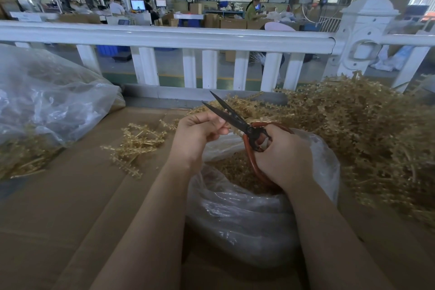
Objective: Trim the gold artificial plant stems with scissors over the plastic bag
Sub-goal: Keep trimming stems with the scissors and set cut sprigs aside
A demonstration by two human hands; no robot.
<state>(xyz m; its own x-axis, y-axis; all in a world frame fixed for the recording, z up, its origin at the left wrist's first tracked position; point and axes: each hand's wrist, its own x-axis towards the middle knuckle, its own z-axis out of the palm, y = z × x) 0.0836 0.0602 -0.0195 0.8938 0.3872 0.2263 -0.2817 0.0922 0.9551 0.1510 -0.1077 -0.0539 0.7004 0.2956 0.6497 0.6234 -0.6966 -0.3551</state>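
We see our right hand curled round the red-brown looped handles of the dark-bladed metal scissors, blades parted in a V and pointing up-left. Our left hand is closed w/ fingertips pinching a thin gold artificial plant stem just beside the lower blade, near the pivot; the stem is mostly hidden by fingers & blade, so we can't tell if it sits between the blades. Both hands hover over the clear crumpled plastic bag w/ its mouth open, gold trimmings inside. The bag sits on the brown cardboard-covered surface. To the right, touching the bag's far side, is a big heap of gold artificial plant sprigs. Left of our left hand lies a small loose cluster of gold sprigs on the surface. Far left, a second large clear plastic bag w/ gold pieces at its bottom. Behind runs a white railing fence.
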